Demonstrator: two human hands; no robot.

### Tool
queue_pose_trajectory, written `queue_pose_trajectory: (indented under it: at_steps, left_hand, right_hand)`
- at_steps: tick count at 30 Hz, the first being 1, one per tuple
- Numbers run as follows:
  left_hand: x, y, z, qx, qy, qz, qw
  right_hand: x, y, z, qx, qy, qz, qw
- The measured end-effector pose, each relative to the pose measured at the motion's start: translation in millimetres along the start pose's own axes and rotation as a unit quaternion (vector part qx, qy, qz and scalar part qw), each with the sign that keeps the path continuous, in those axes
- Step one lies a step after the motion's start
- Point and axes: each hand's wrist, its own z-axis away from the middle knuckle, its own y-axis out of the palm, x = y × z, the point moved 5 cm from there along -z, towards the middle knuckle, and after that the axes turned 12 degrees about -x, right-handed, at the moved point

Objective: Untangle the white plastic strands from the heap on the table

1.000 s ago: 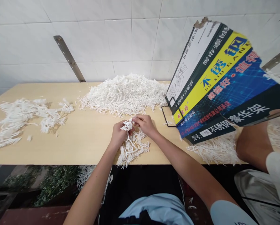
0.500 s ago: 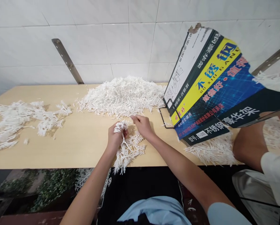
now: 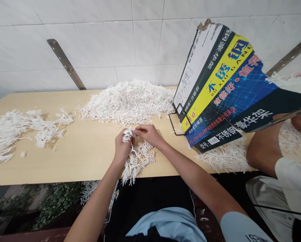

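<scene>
My left hand is closed around a bunch of white branched plastic strands. Its stem and lower branches hang below the fist, over the table's front edge area, and short tips stick out at the top. Fingers pinched, my right hand touches those top tips; any piece between its fingertips is too small to make out. Just beyond both hands lies a large heap of short white plastic pieces. Longer branched white clusters are spread on the table at the left.
A printed cardboard panel stands at the right, by a black wire bookend. Behind it a co-worker's arm reaches over more white pieces. The wooden table meets a tiled wall.
My right hand has moved left, from just beside the bunch to its top tips. The left hand keeps its hold. The view has shifted slightly.
</scene>
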Motion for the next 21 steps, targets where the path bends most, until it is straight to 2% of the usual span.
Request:
queue_pose_trajectory:
  at_steps: [3,6,8,9,12,15,18,21]
  left_hand:
    - [2.8,3.7,0.9,0.037,-0.018,0.010,0.999]
    - [5.4,7.6,2.3,0.081,-0.053,0.051,0.994]
    - [7.7,7.1,1.6,0.076,-0.080,0.077,0.991]
    - [8.9,6.0,0.5,0.061,-0.091,0.086,0.990]
    - [11.1,3.1,-3.2,0.016,-0.092,0.095,0.991]
    - [10.2,3.0,-4.8,0.006,-0.059,0.087,0.994]
    - [9.0,4.3,-4.3,0.022,-0.034,0.079,0.996]
    - [9.4,5.8,-4.0,0.042,-0.028,0.064,0.997]
  right_hand:
    - [-9.7,-4.5,-3.1,-0.048,0.014,0.030,0.998]
    - [-26.9,-20.2,-8.2,-0.168,0.085,-0.035,0.982]
    - [-35.8,-28.2,-9.6,-0.234,0.132,-0.095,0.959]
    - [-36.1,-29.0,-10.3,-0.241,0.133,-0.101,0.956]
    - [-20.1,-22.7,-10.2,-0.199,0.048,-0.016,0.979]
    - [-1.3,-9.4,-4.8,-0.116,-0.027,0.046,0.992]
    - [3.4,2.3,-0.2,-0.019,-0.025,0.027,0.999]
    - [-4.0,2.4,-1.5,-0.019,0.006,0.010,1.000]
